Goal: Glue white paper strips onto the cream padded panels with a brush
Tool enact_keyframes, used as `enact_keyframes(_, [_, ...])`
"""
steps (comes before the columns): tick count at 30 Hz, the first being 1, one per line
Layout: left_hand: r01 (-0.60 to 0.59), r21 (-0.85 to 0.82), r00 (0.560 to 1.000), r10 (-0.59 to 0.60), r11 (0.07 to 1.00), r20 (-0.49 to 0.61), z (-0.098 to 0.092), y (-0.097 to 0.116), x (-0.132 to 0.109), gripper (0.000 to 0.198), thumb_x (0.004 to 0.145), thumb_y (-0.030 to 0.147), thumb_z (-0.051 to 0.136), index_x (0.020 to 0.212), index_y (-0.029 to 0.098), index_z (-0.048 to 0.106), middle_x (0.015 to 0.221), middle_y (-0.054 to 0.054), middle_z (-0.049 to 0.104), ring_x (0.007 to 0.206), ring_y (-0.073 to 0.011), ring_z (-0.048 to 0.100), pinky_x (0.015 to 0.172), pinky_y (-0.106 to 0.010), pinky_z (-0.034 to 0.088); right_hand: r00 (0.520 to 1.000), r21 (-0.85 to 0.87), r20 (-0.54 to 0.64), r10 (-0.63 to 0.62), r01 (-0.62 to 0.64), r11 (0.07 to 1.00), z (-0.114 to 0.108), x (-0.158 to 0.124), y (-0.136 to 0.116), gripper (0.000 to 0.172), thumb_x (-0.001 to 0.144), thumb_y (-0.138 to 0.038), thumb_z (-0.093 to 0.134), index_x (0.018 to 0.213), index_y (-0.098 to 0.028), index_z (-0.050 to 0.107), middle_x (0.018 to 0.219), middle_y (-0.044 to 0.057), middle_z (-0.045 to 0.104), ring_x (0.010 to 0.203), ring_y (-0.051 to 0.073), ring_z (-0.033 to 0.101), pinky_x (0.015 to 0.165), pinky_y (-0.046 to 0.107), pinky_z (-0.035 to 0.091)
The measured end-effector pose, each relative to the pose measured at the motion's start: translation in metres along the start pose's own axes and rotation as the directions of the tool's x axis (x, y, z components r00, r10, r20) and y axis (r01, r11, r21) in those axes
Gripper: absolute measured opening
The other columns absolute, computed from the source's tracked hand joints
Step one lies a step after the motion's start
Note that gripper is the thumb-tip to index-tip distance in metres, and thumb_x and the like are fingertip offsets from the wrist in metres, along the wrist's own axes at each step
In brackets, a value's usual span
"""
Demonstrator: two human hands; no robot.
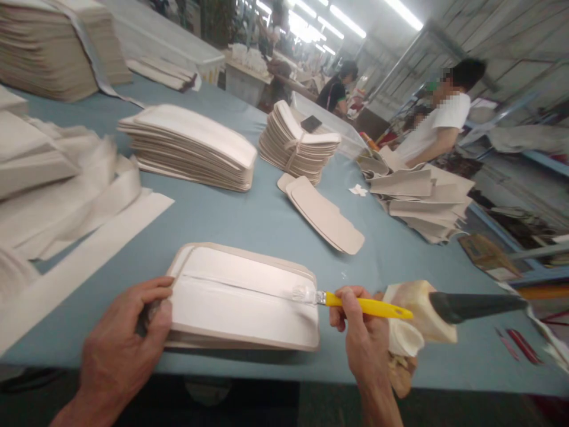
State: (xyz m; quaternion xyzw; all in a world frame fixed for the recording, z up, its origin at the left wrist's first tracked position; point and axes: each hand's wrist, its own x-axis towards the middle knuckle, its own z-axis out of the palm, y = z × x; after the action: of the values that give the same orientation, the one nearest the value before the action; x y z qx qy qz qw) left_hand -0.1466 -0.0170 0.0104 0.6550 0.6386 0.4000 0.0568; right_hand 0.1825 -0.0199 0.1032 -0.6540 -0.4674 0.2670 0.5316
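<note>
1. The left hand [128, 338] is holding the pale panels [244, 317] by their left end, thumb and fingers closed there.
2. The right hand [360, 323] is pinching the yellow brush [373, 306]; its bristles are touching the top panel, left of that grip.
3. Brushing is apparently going on; I cannot tell how much is coated.
4. Beyond the left hand, a thick stack [186, 148] is lying apart, its stage unclear.

Brush [372, 306] on panel stack [244, 308], bottle [424, 302] right, loose panels [324, 216] behind

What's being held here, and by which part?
The right hand holds the yellow brush by its handle. The left hand touches the pale panels' left edge; whether it grips is unclear.
</note>
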Motion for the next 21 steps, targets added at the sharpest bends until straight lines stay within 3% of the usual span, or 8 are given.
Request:
enact_keyframes(4, [-0.070,0.002,0.996,0.070,0.998,-0.052,-0.003,0.006,0.003,0.014,0.101,0.032,0.050,0.103,0.024,0.061,0.114,-0.007,0.076,0.100,-0.0235,0.073,0.095,-0.038,0.055,0.980,0.073,0.195,-0.032,0.018,0.997,0.066,-0.006,-0.029,0.042,0.098,-0.061,0.061,0.082,-0.021,0.060,0.054,-0.005,0.058,0.052,0.012,0.051,0.055,0.025,0.043])
enact_keyframes(8, [-0.065,-0.020,0.997,0.064,0.998,-0.051,-0.003,0.005,0.001,0.012,0.101,0.029,0.051,0.104,0.024,0.062,0.115,-0.007,0.075,0.100,-0.0227,0.074,0.096,-0.038,0.055,0.940,0.148,0.342,-0.021,-0.032,0.989,0.130,-0.017,-0.048,0.036,0.098,-0.055,0.058,0.082,-0.023,0.058,0.056,-0.005,0.059,0.053,0.014,0.055,0.055,0.025,0.045])
enact_keyframes(12, [-0.059,-0.041,0.997,0.057,0.997,-0.052,-0.004,0.006,-0.001,0.011,0.100,0.028,0.052,0.103,0.025,0.062,0.114,-0.006,0.076,0.101,-0.0225,0.074,0.095,-0.037,0.056,0.894,0.084,0.447,-0.013,-0.028,0.996,0.165,-0.022,-0.050,0.034,0.099,-0.055,0.055,0.084,-0.025,0.058,0.056,-0.005,0.057,0.049,0.014,0.052,0.050,0.025,0.041])
enact_keyframes(16, [-0.068,-0.032,0.997,0.067,0.997,-0.047,-0.005,0.007,0.000,0.011,0.100,0.027,0.051,0.104,0.025,0.062,0.114,-0.006,0.076,0.101,-0.0228,0.074,0.095,-0.038,0.056,0.914,-0.028,0.406,0.017,-0.006,1.000,0.159,-0.022,-0.044,0.037,0.099,-0.058,0.054,0.084,-0.025,0.060,0.056,-0.005,0.056,0.048,0.014,0.051,0.050,0.026,0.039])
enact_keyframes(21, [-0.048,-0.045,0.998,0.046,0.998,-0.039,-0.004,0.007,0.001,0.012,0.100,0.029,0.052,0.105,0.024,0.061,0.116,-0.008,0.075,0.104,-0.0245,0.072,0.099,-0.040,0.054,0.966,-0.030,0.258,0.006,0.002,1.000,0.108,-0.018,-0.037,0.038,0.099,-0.056,0.058,0.080,-0.023,0.060,0.055,-0.004,0.059,0.050,0.014,0.055,0.050,0.024,0.042])
